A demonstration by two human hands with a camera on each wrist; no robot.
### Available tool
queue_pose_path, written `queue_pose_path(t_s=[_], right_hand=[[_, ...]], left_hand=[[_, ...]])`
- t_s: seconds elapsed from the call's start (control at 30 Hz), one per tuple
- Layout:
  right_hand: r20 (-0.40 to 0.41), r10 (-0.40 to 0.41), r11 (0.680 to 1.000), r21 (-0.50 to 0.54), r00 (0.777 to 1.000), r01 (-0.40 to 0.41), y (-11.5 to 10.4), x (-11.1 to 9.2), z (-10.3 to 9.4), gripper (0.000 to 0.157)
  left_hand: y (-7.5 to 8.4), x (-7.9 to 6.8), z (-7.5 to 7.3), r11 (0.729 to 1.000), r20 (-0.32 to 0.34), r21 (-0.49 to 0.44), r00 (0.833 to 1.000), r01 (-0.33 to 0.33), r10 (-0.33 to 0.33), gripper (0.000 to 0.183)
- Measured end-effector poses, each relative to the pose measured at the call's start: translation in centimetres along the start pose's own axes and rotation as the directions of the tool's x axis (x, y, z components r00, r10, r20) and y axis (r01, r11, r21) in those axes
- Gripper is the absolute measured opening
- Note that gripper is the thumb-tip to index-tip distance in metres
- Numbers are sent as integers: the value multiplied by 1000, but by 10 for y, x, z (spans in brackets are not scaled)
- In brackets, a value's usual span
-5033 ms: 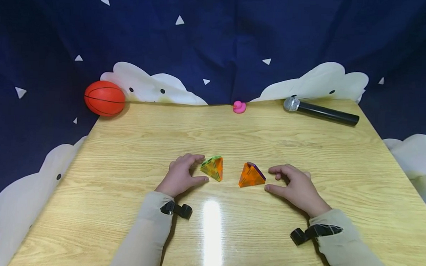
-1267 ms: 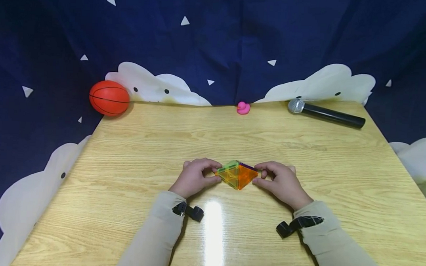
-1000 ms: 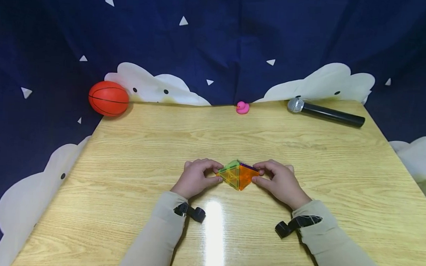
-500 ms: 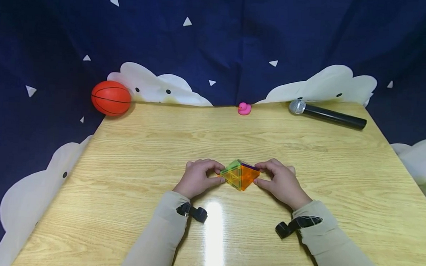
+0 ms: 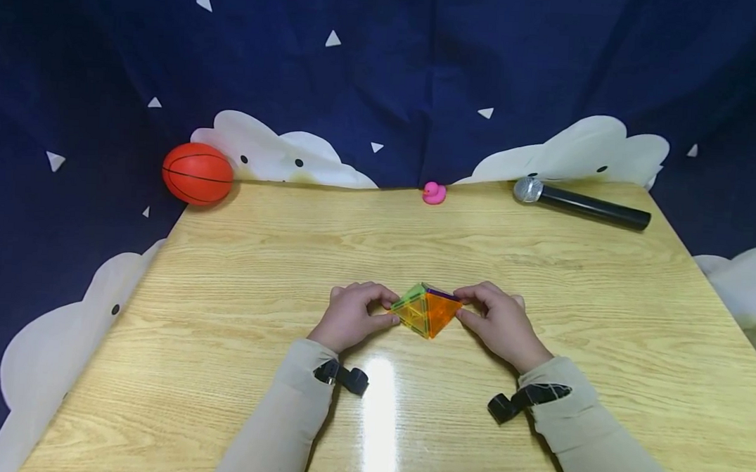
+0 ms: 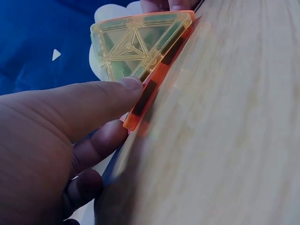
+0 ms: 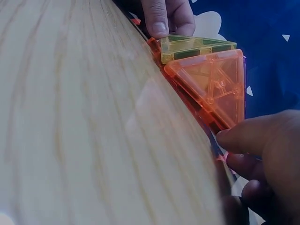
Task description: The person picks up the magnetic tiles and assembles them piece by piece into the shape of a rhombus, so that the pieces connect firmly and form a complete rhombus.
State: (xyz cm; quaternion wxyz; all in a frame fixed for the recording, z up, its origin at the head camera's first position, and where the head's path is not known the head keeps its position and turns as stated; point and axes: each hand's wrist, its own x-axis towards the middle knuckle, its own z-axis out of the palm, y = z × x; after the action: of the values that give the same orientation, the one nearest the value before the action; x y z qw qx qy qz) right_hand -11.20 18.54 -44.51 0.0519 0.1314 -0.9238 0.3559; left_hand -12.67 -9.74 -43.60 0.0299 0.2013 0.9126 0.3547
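Two small pyramids of translucent magnetic tiles sit on the wooden table, side against side. The left, yellow-green pyramid [image 5: 411, 312] shows an orange tile [image 6: 157, 79] along its base in the left wrist view. Its neighbour, the orange pyramid [image 5: 443, 314], has a purple tile [image 5: 440, 294] at the back. My left hand [image 5: 352, 316] pinches the outer corner of the yellow-green one between thumb and fingers. At the opposite corner, my right hand [image 5: 504, 324] pinches the orange one, its thumb [image 7: 234, 137] low on the front tile. The inner faces are hidden.
Along the far side of the wooden table [image 5: 276, 246] lie a red toy basketball [image 5: 198, 174], a pink rubber duck [image 5: 434, 193] and a black microphone [image 5: 591, 206]. A dark blue curtain [image 5: 385, 74] with clouds hangs behind.
Five seconds ago the pyramids stood apart with my hands beside them. Both hands have since brought them together, and hold their outer corners. Over the last half second, almost nothing moves.
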Motion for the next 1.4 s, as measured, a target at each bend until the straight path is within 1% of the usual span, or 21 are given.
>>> queue_pose_path(t_s=[0.17,0.33,0.5,0.57,0.7,0.93,1.2,1.27,1.4], right_hand=[[-20,31,999,24,999,-31,1,1,1,29],[-27,46,995,85,999,-44,0,1,-1,29],[-7,58,989,136,998,-56,0,0,-1,37],[-3,57,989,138,998,-56,1,0,-1,40],[-4,51,990,131,999,-50,2,0,0,41],[-8,50,992,118,999,-48,1,1,1,41],[-15,55,989,135,998,-53,0,0,0,40],[-14,60,986,154,998,-57,-1,0,0,40],[-29,55,973,227,998,-47,-5,0,3,43]], left_hand=[[0,0,0,1000,6,9,1000,7,-7,27],[-1,0,0,1000,-2,5,1000,2,-2,27],[-1,-1,1,1000,-19,-3,1000,1,-1,26],[-1,-1,1,1000,-24,-8,1000,4,-5,25],[-1,-1,2,1000,-24,-20,1000,10,-10,26],[-1,1,2,1000,-6,-18,1000,8,-9,33],[-2,1,2,1000,-10,-27,1000,-1,0,36],[-2,1,2,999,-15,-32,1000,0,-1,35],[-1,2,2,999,-22,-47,1000,4,-5,32]])
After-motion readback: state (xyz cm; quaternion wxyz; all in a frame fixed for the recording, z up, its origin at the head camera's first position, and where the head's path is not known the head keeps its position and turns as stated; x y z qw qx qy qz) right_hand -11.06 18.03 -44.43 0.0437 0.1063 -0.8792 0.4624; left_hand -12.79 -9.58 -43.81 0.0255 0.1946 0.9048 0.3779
